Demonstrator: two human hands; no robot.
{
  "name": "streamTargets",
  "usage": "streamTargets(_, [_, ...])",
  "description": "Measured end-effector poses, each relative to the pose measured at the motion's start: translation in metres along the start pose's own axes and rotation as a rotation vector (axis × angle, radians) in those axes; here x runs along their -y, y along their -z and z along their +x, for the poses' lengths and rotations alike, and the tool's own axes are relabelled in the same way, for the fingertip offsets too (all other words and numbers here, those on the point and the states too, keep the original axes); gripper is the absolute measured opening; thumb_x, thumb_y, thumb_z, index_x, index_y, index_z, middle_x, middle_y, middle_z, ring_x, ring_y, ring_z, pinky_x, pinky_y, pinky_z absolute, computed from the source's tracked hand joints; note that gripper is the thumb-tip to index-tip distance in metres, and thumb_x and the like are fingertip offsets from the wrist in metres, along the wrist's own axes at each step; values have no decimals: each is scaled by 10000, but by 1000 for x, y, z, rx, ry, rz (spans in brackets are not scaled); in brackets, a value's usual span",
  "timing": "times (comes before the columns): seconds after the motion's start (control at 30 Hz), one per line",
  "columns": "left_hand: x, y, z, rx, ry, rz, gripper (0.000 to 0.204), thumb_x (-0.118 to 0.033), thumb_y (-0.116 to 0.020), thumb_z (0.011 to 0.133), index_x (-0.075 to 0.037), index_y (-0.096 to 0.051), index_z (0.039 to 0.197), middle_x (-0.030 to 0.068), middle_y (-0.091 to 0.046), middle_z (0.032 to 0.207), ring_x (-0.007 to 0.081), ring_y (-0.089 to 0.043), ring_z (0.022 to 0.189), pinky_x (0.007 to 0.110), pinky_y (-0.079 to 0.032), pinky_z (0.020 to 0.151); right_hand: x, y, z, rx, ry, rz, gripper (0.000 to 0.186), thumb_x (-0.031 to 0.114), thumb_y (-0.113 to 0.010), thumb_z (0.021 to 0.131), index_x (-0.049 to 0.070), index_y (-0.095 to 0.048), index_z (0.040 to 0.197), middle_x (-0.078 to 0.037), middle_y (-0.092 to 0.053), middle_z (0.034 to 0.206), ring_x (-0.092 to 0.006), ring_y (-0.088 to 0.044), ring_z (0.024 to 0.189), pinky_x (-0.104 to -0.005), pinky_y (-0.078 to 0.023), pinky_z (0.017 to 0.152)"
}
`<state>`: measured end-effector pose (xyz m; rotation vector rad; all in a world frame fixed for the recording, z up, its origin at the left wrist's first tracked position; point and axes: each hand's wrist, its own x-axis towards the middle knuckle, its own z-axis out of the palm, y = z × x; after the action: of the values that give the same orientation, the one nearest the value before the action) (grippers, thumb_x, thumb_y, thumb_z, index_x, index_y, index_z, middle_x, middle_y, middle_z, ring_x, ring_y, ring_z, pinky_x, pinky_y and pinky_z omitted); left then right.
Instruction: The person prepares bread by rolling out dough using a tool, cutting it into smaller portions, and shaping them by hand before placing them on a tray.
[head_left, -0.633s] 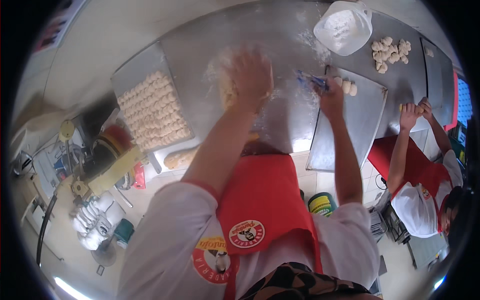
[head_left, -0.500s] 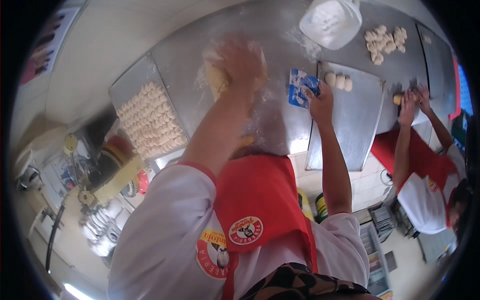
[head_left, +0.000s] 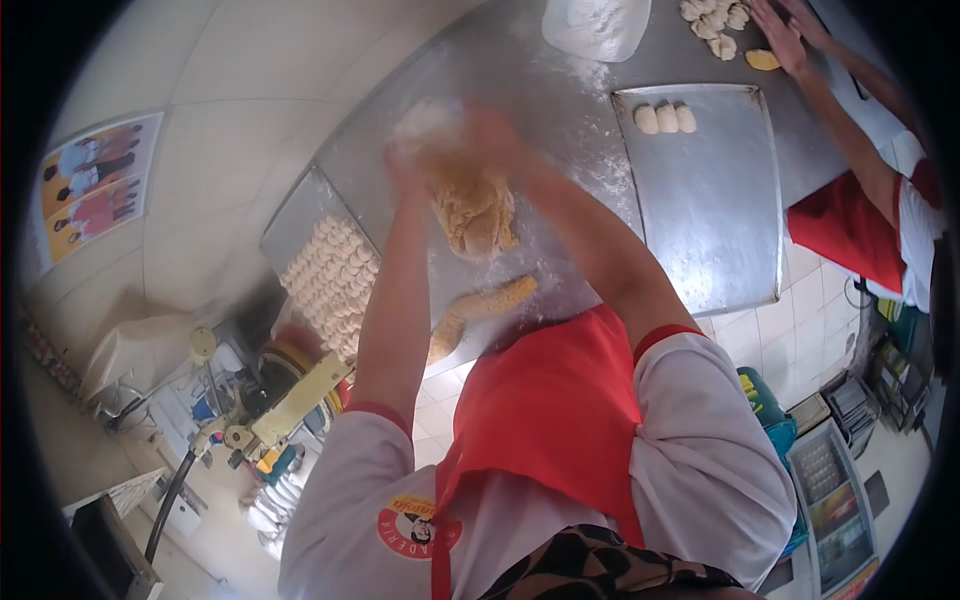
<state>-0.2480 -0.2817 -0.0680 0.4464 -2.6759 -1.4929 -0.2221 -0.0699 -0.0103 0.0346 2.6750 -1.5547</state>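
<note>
A lump of yellowish dough [head_left: 475,215] lies on the steel worktable in front of me, its far end blurred and whitish with flour. My left hand [head_left: 405,172] is at the left side of that far end. Across from it, my right hand [head_left: 490,140] is at the right side. Motion smears the fingers of both hands, so their grip does not show. Nearer my apron, a long strip of yellow dough [head_left: 490,303] lies close to the table's front edge.
A tray with three dough balls [head_left: 665,119] is on the right. Beyond it a co-worker's hands [head_left: 785,40] are near a yellow dough piece [head_left: 762,60] and shaped pieces [head_left: 712,20]. A white flour tub [head_left: 597,28] stands at the back. Many dough pieces [head_left: 335,275] fill a left tray.
My right hand has moved left to the dough, and the blue scraper it held is no longer visible. The view has shifted, showing the near dough strip more fully. The co-worker's hands have moved farther back.
</note>
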Motion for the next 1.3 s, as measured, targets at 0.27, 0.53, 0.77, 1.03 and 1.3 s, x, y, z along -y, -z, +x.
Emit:
streamTargets(0.27, [-5, 132, -97, 192, 328, -612, 442, -373, -637, 999, -1, -637, 1237, 119, -684, 1170, 256, -672, 1063, 393, -524, 959, 13, 75, -101, -60, 464, -255, 455, 63, -629, 863, 114, -625, 1316, -177, -694, 1210, -386, -659, 1110, -499, -541, 934])
streamTargets(0.53, [-73, 92, -185, 122, -132, 651, 454, -370, -627, 969, -4, -618, 1238, 176, -620, 1280, 370, -556, 1230, 527, -414, 1036, 0, 147, -33, -48, -65, -456, 347, 47, -588, 860, 32, -649, 1201, -268, -693, 1101, -447, -665, 1032, -537, -530, 920])
streamTargets(0.77, [-54, 34, -205, 8, -280, 784, 571, -362, -440, 1017, -102, -443, 1526, 152, -349, 1633, 397, -258, 1531, 757, 3, 1166, -52, 143, -45, -290, -290, -392, 327, 197, -632, 938, -22, -615, 1180, -282, -704, 1057, -503, -652, 1028, -548, -524, 888])
streamTargets(1.03, [-88, -13, -98, 35, -168, 755, 543, -399, -396, 1047, -185, -452, 1543, 102, -463, 1573, 375, -381, 1461, 801, -62, 1131, -70, 81, -21, -126, -198, -511, 419, 257, -663, 936, -17, -588, 1243, -276, -715, 1061, -489, -666, 1041, -530, -524, 941])
streamTargets(1.3, [-99, 77, -62, 400, 107, -59, 544, -478, -506, 1022, -69, -623, 1361, 229, -618, 1338, 413, -558, 1282, 368, -397, 1118, 57, 26, -87, 40, 186, -256, 349, 252, -670, 938, 24, -581, 1188, -288, -683, 924, -482, -663, 917, -556, -518, 788])
